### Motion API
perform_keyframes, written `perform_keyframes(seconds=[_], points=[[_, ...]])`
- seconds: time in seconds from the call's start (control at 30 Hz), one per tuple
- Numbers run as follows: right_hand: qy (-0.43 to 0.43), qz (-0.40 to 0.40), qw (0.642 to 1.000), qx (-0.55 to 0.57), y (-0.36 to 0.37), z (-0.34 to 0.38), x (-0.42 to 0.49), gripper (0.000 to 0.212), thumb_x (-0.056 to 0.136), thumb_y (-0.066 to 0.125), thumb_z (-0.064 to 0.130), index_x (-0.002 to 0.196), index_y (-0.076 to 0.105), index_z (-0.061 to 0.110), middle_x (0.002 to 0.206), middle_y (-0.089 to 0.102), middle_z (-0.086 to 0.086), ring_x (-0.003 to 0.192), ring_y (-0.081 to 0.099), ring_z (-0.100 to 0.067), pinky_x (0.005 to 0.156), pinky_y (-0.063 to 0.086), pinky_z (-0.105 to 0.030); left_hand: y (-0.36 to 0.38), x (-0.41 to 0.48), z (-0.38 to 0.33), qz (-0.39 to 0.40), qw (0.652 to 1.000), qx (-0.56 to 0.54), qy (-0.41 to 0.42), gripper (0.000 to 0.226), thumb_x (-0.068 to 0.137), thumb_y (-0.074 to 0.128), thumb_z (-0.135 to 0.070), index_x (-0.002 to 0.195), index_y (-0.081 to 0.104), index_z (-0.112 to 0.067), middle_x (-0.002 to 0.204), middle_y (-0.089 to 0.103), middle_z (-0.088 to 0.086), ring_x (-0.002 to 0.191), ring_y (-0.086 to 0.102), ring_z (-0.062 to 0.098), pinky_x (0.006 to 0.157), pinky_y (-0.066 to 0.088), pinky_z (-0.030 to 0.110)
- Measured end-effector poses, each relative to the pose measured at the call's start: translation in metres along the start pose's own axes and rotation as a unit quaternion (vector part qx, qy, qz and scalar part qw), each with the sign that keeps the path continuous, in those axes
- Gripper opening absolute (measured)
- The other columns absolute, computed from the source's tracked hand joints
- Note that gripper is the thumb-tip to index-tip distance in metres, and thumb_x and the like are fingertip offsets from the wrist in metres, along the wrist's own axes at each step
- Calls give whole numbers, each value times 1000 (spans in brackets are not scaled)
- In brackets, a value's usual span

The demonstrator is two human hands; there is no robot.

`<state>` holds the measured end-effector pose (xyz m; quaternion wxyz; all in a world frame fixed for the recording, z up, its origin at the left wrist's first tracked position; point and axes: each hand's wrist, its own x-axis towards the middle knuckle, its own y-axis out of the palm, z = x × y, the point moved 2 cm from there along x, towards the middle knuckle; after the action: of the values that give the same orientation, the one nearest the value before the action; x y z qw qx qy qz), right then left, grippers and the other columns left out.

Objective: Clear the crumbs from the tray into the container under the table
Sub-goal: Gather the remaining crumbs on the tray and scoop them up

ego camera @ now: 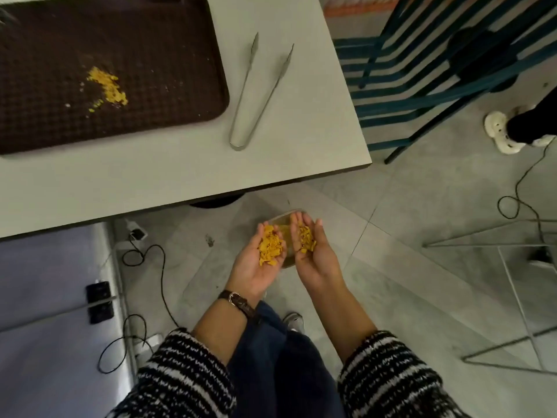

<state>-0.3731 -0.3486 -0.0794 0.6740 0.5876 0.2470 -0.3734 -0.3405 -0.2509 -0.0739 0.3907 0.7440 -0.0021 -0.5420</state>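
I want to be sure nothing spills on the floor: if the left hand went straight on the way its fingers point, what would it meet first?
Most likely the clear container on the floor: the left hand, cupping yellow crumbs, points toward its rim, with nothing visible between. How high the hand is above it is unclear from this view.

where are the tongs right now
The tongs lie on the white table, just right of the brown tray, near the table's right edge.

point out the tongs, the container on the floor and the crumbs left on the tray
tongs point(238, 140): head view, on the joined bend nearest the table edge
container point(278, 218): head view, on its far rim above the hands
crumbs left on the tray point(108, 86): head view, middle of the yellow pile
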Motion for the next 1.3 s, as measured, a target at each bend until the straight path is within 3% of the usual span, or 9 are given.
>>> perform_keyframes(seconds=[0.1, 0.27, 0.37, 0.47, 0.6, 0.83, 0.97, 1.1, 1.3], points=[[-2, -46, 999, -13, -50, 1, 50, 28, 95, 48, 23, 99, 62, -1, 94, 71, -13, 83, 71, -19, 73, 59, -27, -25, 60, 16, -34, 999, 17, -10, 22, 95, 45, -25, 91, 62, -12, 84, 65, 3, 80, 57, 12, 76, 46, 25], [-13, -122, 991, -55, -129, 0, 159, 25, 95, 50, 21, 97, 62, -1, 95, 69, -13, 94, 65, -21, 67, 60, -28, -68, 176, 43, -103, 992, 73, -13, 40, 95, 47, -24, 130, 47, -2, 131, 53, 12, 120, 52, 23, 93, 42, 29], [-28, -167, 982, -88, -166, 2, 221, 24, 94, 52, 21, 95, 61, 0, 94, 66, -12, 88, 64, -19, 69, 59, -27, -89, 238, 61, -112, 986, 123, -12, 41, 93, 51, -23, 129, 50, -2, 124, 58, 14, 100, 61, 19, 85, 48, 28], [-37, -202, 968, -142, -192, 2, 271, 27, 94, 53, 28, 92, 62, 2, 91, 64, -10, 84, 63, -19, 68, 58, -29, -106, 293, 76, -105, 977, 186, -15, 40, 93, 52, -26, 128, 51, -6, 129, 57, 12, 109, 59, 23, 92, 48, 33], [-12, -215, 950, -228, -209, -1, 314, 46, 95, 45, 43, 115, 58, 4, 114, 63, -15, 103, 60, -28, 94, 47, -40, -125, 341, 85, -114, 941, 318, -30, 54, 92, 48, -43, 136, 44, -13, 136, 52, 9, 124, 49, 26, 109, 35, 44], [-20, -233, 939, -250, -206, 1, 326, 40, 95, 41, 47, 114, 56, 14, 98, 64, -7, 86, 60, -21, 74, 49, -34, -135, 366, 81, -150, 920, 360, -16, 57, 93, 47, -42, 143, 33, -20, 144, 43, 9, 129, 43, 29, 109, 34, 48], [-67, -171, 902, -390, -189, -16, 321, 47, 95, 40, 45, 128, 54, 15, 130, 57, -7, 118, 53, -21, 107, 38, -41, -129, 364, 85, -170, 955, 241, -41, 47, 97, 39, -35, 139, 39, -13, 141, 46, 11, 128, 43, 29, 108, 35, 40], [49, -163, 848, -502, -191, -28, 307, 61, 97, 27, 51, 148, 23, 17, 156, 23, -9, 143, 21, -25, 118, 13, -47, -120, 363, 76, -175, 954, 245, -18, 47, 94, 42, -43, 129, 49, -12, 134, 51, 11, 123, 49, 31, 107, 36, 50], [-17, -66, 960, -270, -146, -11, 281, 69, 95, 17, 59, 147, 27, 14, 152, 31, -9, 138, 31, -26, 115, 22, -39, -130, 342, 81, -132, 904, 407, 0, 62, 96, 26, -50, 146, 24, -13, 154, 24, 11, 140, 26, 28, 116, 19, 44]])
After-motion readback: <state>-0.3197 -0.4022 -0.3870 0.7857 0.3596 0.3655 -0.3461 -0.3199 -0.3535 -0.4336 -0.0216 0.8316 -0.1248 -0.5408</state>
